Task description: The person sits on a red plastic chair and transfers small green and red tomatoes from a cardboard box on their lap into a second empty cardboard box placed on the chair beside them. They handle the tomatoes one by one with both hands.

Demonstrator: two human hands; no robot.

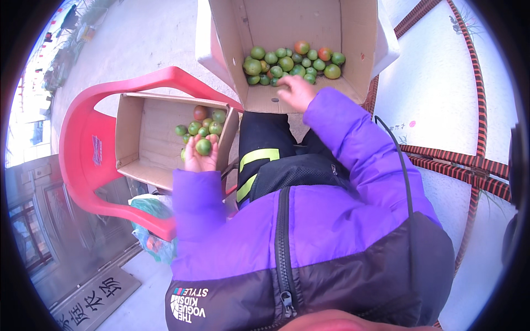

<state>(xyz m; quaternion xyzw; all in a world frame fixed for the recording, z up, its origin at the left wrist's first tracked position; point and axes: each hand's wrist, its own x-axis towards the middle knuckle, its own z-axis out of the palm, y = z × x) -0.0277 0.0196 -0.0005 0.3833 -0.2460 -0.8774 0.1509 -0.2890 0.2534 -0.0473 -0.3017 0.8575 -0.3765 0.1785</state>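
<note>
My left hand (200,154) is palm up over the right side of a smaller cardboard box (151,136), with a green tomato (203,147) resting on it. Several green tomatoes (215,127) and a reddish one (200,112) lie in that box, just beyond the fingers. A larger cardboard box (290,25) holds many tomatoes, mostly green (285,63), a few of them orange-red (302,47). At their near edge is my right hand (295,92), its fingertips beside the small green ones; whether it grips one cannot be told.
The smaller box stands on a red plastic chair (87,145). Under the larger box is a white container (387,49). Plastic bags (155,244) hang or lie below the chair. Striped woven bars (480,103) cross white panels at the right. A black cable (399,157) runs along the right sleeve.
</note>
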